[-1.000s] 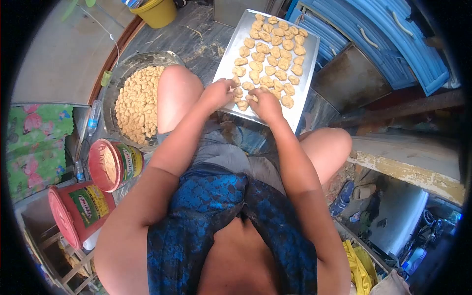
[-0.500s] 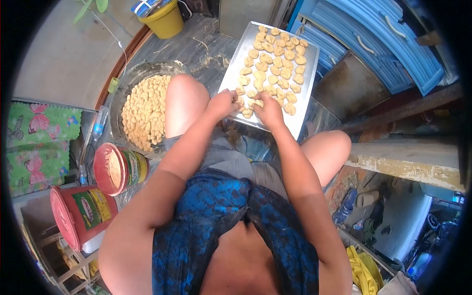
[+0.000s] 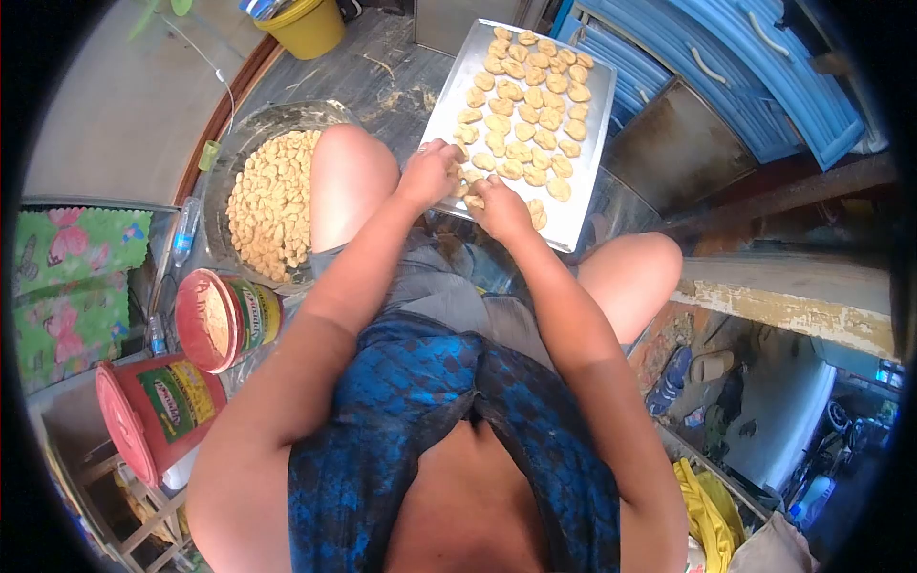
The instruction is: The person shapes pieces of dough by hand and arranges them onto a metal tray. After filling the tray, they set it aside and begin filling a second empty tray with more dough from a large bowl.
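Observation:
A metal tray (image 3: 585, 158) lies between and beyond the knees, with several rows of tan dough pieces (image 3: 550, 118) on it. At its near left corner, my left hand (image 3: 432, 175) is closed around dough, fingers curled over the tray's edge. Close beside it on the right, my right hand (image 3: 499, 206) pinches a small dough piece (image 3: 474, 201) between thumb and fingers. The fingertips partly hide the pieces under them. To the left of my left knee, a wide basin (image 3: 227, 164) holds a heap of similar small dough pieces (image 3: 277, 196).
Two red buckets, one with pale powder (image 3: 216, 323) and one lidded (image 3: 126, 423), stand at the left. A yellow bucket (image 3: 310, 31) is at the back. Blue drawers (image 3: 707, 72) and a brown panel (image 3: 673, 143) stand right of the tray. A wooden beam (image 3: 793, 306) lies at the right.
The view has shifted slightly, and the tray sits a little higher in it. My right hand has moved left and down, closer to the tray's near edge, with a dough piece in its fingers.

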